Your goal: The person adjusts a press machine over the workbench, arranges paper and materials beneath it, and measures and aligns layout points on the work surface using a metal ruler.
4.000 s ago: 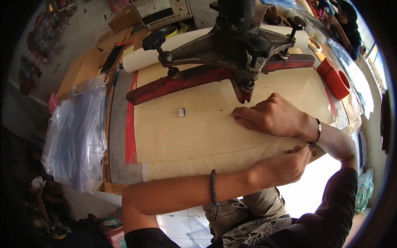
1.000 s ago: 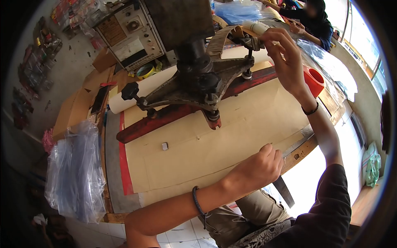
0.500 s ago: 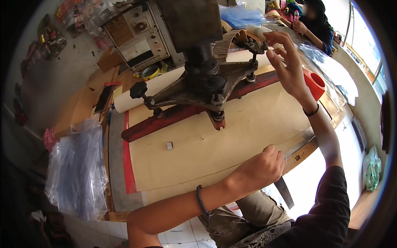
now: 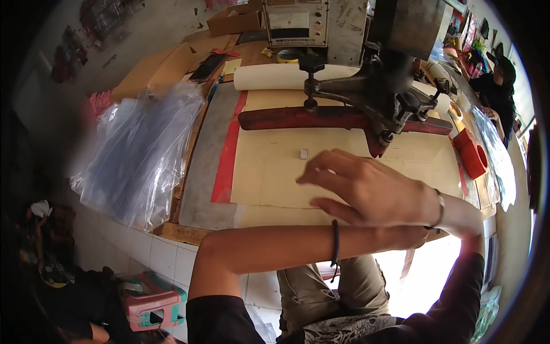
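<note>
My right hand hovers over the tan sheet, fingers loosely apart and slightly blurred, with nothing visible in them. Just beyond its fingertips lies a small whitish block on the sheet. Near the table's front edge, my left hand is mostly covered by my right hand and wrist, so its fingers do not show. Above the sheet, a dark metal press frame carries a long red bar with a notched arm pointing toward me.
Clear plastic bags are piled at the left. A pale roll lies behind the bar, near a control box. A red holder stands at the right. Another person sits at back right; part of someone shows at lower left.
My right hand has left the press knob at the back right and come down and left over the sheet, now covering my left hand. The camera view has turned toward the left.
</note>
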Tool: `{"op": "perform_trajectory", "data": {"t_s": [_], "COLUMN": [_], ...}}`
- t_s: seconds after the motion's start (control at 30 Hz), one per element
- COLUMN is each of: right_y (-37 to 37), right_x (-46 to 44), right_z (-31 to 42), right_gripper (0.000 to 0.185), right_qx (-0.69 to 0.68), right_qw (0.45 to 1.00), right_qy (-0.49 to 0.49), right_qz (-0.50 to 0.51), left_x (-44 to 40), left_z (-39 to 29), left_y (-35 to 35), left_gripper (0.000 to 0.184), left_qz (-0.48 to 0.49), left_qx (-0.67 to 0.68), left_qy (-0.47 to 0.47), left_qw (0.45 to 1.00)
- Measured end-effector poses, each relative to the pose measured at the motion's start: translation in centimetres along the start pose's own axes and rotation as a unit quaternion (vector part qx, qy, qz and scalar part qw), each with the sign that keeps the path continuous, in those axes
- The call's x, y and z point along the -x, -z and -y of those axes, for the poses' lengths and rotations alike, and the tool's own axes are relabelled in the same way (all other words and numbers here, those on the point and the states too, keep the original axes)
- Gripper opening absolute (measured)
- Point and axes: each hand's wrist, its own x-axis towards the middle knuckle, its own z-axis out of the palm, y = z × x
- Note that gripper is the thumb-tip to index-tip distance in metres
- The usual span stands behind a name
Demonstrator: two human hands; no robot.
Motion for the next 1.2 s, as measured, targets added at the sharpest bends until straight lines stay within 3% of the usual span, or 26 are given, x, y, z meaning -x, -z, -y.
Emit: {"op": "perform_trajectory", "data": {"t_s": [0.1, 0.2, 0.27, 0.37, 0.47, 0.57, 0.67, 0.87, 0.97, 1.03, 1.1, 1.17, 1.2], "right_y": [-2.9, -2.9, -3.8, -5.1, -6.0, -6.2, -5.8, -4.9, -2.0, 1.7, 5.2, 7.9, 9.3], "right_x": [-0.7, -0.7, -1.2, -1.6, -1.5, -1.7, -1.5, -1.3, -0.9, -0.4, 1.5, 5.1, 7.0], "right_z": [-4.5, -5.8, -6.5, -7.6, -8.5, -9.1, -8.6, -7.9, -4.7, -1.4, -0.3, -1.2, -1.9], "right_gripper": [0.036, 0.035, 0.031, 0.025, 0.02, 0.018, 0.018, 0.022, 0.026, 0.029, 0.03, 0.029, 0.028], "right_qx": [0.085, 0.026, 0.051, 0.066, 0.083, 0.074, 0.033, -0.012, 0.011, 0.046, 0.075, 0.123, 0.172], "right_qw": [0.996, 0.995, 0.997, 0.996, 0.996, 0.995, 0.996, 0.994, 0.991, 0.987, 0.959, 0.923, 0.897], "right_qy": [-0.016, -0.096, -0.058, -0.053, -0.038, -0.038, -0.071, -0.049, -0.016, 0.038, 0.101, 0.028, -0.013], "right_qz": [-0.001, 0.018, 0.005, 0.005, -0.016, -0.048, -0.041, -0.096, -0.134, -0.148, -0.254, -0.363, -0.407], "left_x": [-1.1, -1.4, -1.5, -0.9, -1.2, -1.6, -1.3, -1.8, -1.3, -1.0, -1.4, -2.3, -2.3], "left_z": [2.4, 3.7, 3.1, 2.8, 2.8, 3.7, 3.4, 4.6, 4.2, 1.7, 2.1, 5.7, 6.0], "left_y": [2.5, 2.3, 1.1, 1.0, 0.8, 1.7, 1.7, 2.4, 2.9, -0.4, 0.0, 5.1, 5.3], "left_gripper": [0.016, 0.01, 0.007, 0.008, 0.01, 0.011, 0.011, 0.012, 0.015, 0.014, 0.013, 0.013, 0.013], "left_qz": [0.059, 0.109, 0.111, 0.066, 0.124, 0.187, 0.155, 0.218, 0.174, 0.1, 0.097, 0.15, 0.11], "left_qx": [0.101, 0.241, 0.371, 0.357, 0.43, 0.434, 0.407, 0.41, 0.347, 0.355, 0.288, 0.139, 0.082], "left_qy": [0.02, 0.056, 0.097, 0.172, 0.187, 0.166, 0.153, 0.095, 0.126, 0.17, 0.113, -0.049, -0.08], "left_qw": [0.993, 0.963, 0.917, 0.916, 0.875, 0.866, 0.887, 0.88, 0.913, 0.914, 0.946, 0.978, 0.987]}}
